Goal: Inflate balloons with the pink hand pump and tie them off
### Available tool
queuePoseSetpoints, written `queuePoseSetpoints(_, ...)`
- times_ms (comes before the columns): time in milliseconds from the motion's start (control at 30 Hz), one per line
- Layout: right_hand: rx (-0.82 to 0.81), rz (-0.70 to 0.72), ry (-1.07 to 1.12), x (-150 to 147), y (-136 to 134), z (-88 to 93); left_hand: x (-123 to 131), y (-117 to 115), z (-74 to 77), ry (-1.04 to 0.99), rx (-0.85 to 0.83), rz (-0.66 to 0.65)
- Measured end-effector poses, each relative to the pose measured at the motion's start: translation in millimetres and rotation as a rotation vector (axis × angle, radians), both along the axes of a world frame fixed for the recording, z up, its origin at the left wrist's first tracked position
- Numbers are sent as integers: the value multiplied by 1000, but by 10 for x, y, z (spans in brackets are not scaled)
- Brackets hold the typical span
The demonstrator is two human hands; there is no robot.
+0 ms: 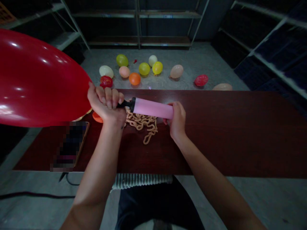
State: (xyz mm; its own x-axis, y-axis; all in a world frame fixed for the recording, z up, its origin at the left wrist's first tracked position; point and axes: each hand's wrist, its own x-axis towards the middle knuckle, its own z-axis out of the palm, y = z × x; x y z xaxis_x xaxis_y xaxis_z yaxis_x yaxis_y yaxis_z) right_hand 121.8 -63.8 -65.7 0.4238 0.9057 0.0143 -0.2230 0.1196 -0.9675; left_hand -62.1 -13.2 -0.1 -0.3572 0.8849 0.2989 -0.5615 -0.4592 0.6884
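Left hand (pixel 106 105) closed in a fist around the black nozzle of a pink pump (pixel 152 108), at the neck of a red balloon (pixel 35 78); the inflated balloon extends leftward from the fist. Right hand (pixel 177 119) curled around the pump's far end, barrel spanning the gap between hands. Tan chain (pixel 141 123) piled on the table (pixel 227 134) just below the pump. Orange balloon (pixel 97 117) touching left hand's underside. More balloons (pixel 144 68) on the floor beyond the table.
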Motion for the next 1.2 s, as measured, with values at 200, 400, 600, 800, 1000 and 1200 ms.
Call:
queuePoseSetpoints(200, 45, 33, 6, 37, 60, -3, -146, 45, -56, 61, 37, 8)
queuePoseSetpoints(400, 97, -56, 14, 102, 80, 23, -78, 55, 11, -37, 25, 55)
queuePoseSetpoints(600, 92, -189, 36, 319, 99, 52, -74, 26, 178, -237, -70, 78)
queuePoseSetpoints(800, 40, -371, 91, 560, 97, 138, -125, -51, 283, -266, -63, 58)
queuePoseSetpoints(1000, -55, -492, 129, 637, 125, 120, 12, -81, 220, -209, -78, 98)
queuePoseSetpoints(1200, -60, -286, 93, 371, 87, 53, 32, -64, 75, -80, -47, 143)
